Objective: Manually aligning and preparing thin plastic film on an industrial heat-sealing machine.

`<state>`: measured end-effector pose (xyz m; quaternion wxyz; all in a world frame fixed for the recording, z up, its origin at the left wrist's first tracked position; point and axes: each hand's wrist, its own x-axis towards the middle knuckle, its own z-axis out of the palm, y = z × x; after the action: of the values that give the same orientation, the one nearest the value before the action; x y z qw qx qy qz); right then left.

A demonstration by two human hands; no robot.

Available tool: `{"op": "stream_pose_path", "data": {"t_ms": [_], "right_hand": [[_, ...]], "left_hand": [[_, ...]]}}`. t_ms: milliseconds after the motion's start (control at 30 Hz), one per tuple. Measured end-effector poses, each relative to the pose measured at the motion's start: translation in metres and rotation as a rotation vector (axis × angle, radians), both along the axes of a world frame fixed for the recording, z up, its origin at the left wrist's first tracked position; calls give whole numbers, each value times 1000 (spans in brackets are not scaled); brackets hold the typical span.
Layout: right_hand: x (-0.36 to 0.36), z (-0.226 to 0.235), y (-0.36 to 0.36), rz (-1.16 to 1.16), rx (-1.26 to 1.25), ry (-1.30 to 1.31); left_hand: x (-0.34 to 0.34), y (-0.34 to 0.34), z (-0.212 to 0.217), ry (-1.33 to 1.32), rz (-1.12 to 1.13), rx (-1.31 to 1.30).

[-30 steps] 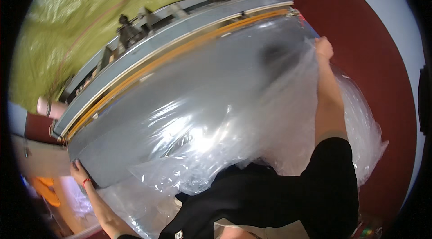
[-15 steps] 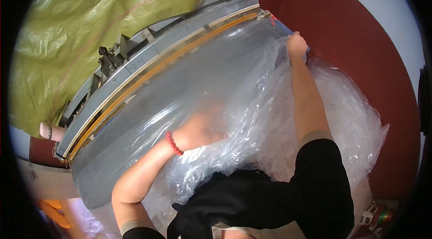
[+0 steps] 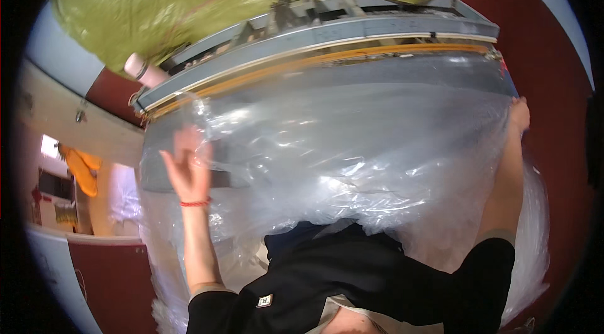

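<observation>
I see a big clear plastic sheet (image 3: 352,145) spread over a grey table (image 3: 189,173), w/ both my hands at its edges. Left hand (image 3: 189,167) is raised at the sheet's left side, palm open, fingers (image 3: 171,164) spread wide and upright; it sits against or just behind the film (can't tell which side), and whether it pinches any plastic I can't tell. Red band (image 3: 195,202) on that wrist. Right hand (image 3: 520,114) is far out at the sheet's right corner, arm stretched along the edge; fingers look curled at the film's rim, prob. gripping it, but the grip is partly hidden by the plastic. Sheet covers most of the table top, bunched and wrinkled toward my chest, smoother near the far edge. Far edge of the table carries a grey rail w/ an orange strip (image 3: 327,60) running its length. Beyond that, an olive-green tarp (image 3: 207,0) drapes over top left. Black sleeves (image 3: 377,277) at bottom. Dark red floor (image 3: 547,51) at right.
</observation>
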<state>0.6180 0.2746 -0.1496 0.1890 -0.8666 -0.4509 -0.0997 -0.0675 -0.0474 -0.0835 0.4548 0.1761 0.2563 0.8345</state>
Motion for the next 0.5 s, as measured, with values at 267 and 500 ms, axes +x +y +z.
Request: {"op": "stream_pose_path", "data": {"t_ms": [267, 500], "right_hand": [[-12, 1, 0, 43, -36, -39], [-8, 1, 3, 29, -19, -24]], "left_hand": [[73, -15, 35, 1, -71, -221], [2, -67, -35, 346, 313, -757]]}}
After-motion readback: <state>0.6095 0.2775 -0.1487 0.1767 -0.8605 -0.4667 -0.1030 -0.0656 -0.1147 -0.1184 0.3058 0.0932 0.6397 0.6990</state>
